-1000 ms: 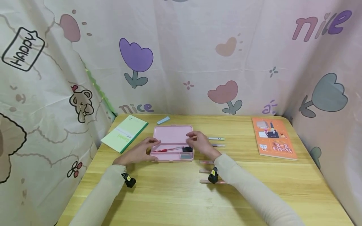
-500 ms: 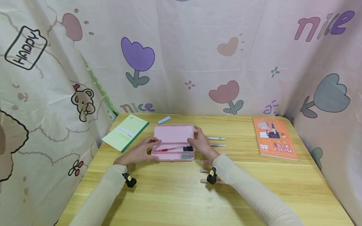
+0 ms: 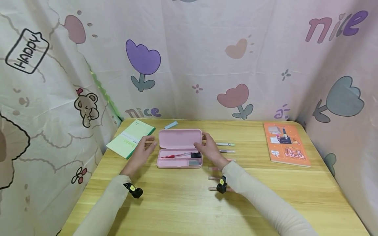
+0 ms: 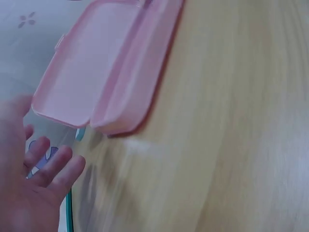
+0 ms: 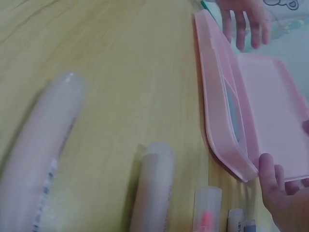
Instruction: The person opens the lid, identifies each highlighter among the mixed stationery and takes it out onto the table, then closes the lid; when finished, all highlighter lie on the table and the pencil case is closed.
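Note:
A pink pencil case (image 3: 180,166) lies open on the table, its lid (image 3: 180,139) tilted up at the back. Inside are a red pen (image 3: 172,156), a black item (image 3: 195,155) and a grey block (image 3: 193,162). My right hand (image 3: 212,150) holds the lid's right edge, thumb in front and fingers behind. My left hand (image 3: 140,154) is off the case's left side, fingers spread and relaxed; in the left wrist view, a gap separates these fingers (image 4: 63,169) from the lid.
Several pens and markers (image 3: 217,189) lie in a column under and beside my right forearm. A green notebook (image 3: 130,138) is at back left, an orange book (image 3: 286,144) at right. A small light-blue strip (image 3: 171,125) lies behind the case.
My left hand has left the case's left side, moving left and back. My right hand has shifted onto the lid's right edge. The lid has tilted up and shifted slightly left.

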`<state>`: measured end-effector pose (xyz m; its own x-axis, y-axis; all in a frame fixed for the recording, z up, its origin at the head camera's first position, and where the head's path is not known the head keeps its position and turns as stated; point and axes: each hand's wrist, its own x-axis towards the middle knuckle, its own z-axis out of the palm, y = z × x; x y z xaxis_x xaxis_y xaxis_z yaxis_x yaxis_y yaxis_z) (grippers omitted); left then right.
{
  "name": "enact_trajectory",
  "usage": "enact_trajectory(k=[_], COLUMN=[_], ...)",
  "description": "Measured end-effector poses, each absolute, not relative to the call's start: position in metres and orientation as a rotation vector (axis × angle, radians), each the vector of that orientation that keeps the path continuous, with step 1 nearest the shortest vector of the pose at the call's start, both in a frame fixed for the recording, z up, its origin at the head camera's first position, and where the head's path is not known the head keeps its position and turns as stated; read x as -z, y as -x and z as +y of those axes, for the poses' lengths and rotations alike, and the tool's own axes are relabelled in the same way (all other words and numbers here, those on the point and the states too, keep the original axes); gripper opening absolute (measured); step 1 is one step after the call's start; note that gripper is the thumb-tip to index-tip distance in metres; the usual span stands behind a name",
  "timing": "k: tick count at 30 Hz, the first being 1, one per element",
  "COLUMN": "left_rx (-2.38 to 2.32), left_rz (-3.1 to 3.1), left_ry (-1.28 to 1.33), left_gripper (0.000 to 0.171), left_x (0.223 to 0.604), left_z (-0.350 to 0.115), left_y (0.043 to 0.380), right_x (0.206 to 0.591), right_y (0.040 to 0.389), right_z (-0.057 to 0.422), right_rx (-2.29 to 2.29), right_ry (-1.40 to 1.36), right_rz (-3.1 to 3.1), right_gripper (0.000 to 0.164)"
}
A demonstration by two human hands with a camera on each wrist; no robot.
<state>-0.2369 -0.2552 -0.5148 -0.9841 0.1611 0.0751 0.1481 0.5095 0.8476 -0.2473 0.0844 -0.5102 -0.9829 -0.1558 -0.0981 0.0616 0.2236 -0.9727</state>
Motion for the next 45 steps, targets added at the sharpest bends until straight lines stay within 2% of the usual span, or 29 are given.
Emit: enact_trajectory(k=[5,9,12,14,16,25,45], left_rx=[-1.682,-1.664,-1.551,-1.469,-1.407,-1.358,-1.311], left_rz=[2.506,2.411,2.456,2.502,2.532,2.535,2.595], left_ry=[-0.222,-0.202,-0.237,-0.284,-0.337,-0.456,-0.485], left_gripper=[0.068,0.074,0.066,0.055,0.046,0.041,0.037], left_x=[0.512,0.509,0.510,0.512,0.515,0.526,0.534], left_z=[-0.255,-0.257,-0.259,-0.261,-0.261,-0.256,-0.257], left_y=[0.240,0.236,0.231,0.229,0.227,0.224,0.235], right_x=[0.506,0.505,0.506,0.507,0.510,0.511,0.508], right_y=[0.240,0.233,0.227,0.223,0.220,0.212,0.220], right_z=[0.087,0.093,0.100,0.106,0.110,0.112,0.104], right_rx=[1.905,1.863,1.745,1.639,1.531,1.368,1.221], right_ry=[0.066,0.096,0.203,0.303,0.415,0.633,0.680], right_rz=[2.303,2.351,2.424,2.462,2.495,2.477,2.549], right_gripper=[0.054,0.052,0.040,0.028,0.024,0.032,0.033])
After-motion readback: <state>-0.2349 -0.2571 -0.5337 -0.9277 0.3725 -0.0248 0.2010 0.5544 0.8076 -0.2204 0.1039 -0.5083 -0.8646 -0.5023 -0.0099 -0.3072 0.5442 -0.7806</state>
